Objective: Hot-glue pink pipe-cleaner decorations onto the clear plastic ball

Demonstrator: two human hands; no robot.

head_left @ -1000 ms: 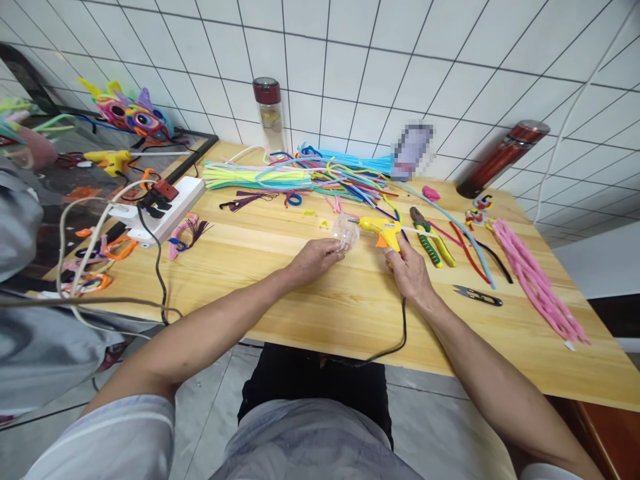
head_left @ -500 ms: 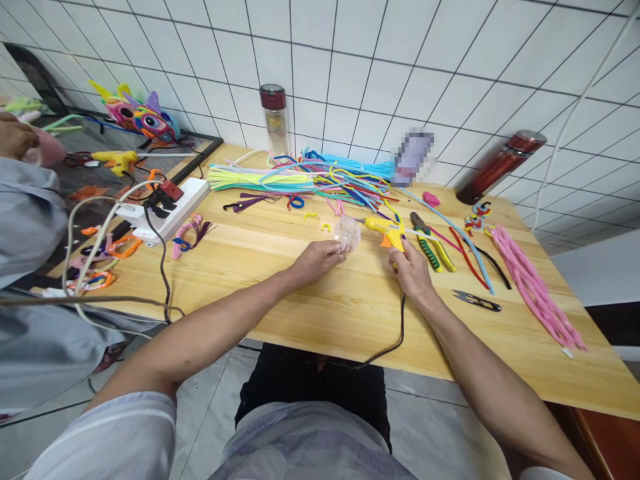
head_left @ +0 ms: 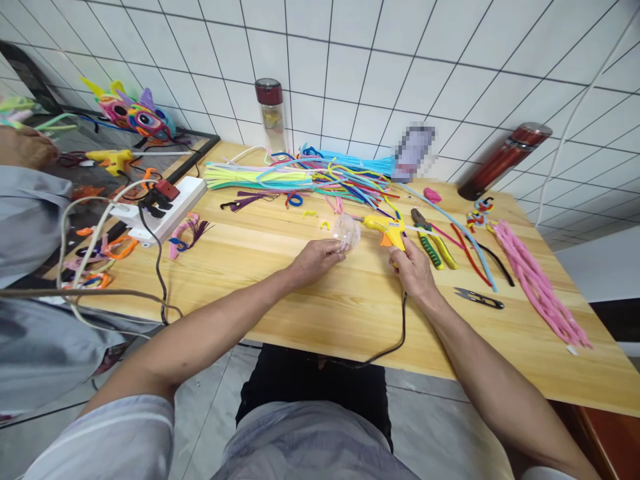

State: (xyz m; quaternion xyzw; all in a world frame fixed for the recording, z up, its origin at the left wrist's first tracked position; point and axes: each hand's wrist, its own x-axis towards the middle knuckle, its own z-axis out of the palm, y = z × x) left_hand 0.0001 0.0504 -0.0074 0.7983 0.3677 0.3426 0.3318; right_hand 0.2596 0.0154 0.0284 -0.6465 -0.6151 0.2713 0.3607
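Note:
Between the fingers of my left hand (head_left: 319,260) is a clear, rounded plastic piece (head_left: 347,231); its exact kind I cannot make out. My right hand (head_left: 411,265) is wrapped round the handle of a yellow hot glue gun (head_left: 385,227) with an orange trigger. The gun's nozzle points left, close to the right edge of the clear piece; whether they touch I cannot tell. A white glue stick juts from the gun's back, and a black cord (head_left: 404,325) hangs below. Two small bent yellow pieces (head_left: 325,225) lie just beyond my left hand.
Bundles of pipe cleaners (head_left: 265,177) lie along the back. Pliers (head_left: 427,240), thread snips (head_left: 479,298) and pink strips (head_left: 540,287) are at right. A glass bottle (head_left: 271,117) and red flask (head_left: 505,162) stand behind. Left are a power strip (head_left: 173,212) and a co-worker's hand (head_left: 27,148).
The glue gun has shifted slightly right, its nozzle drawing back from over the clear piece to its edge. The co-worker's hand has come into view at left. My left hand has barely moved.

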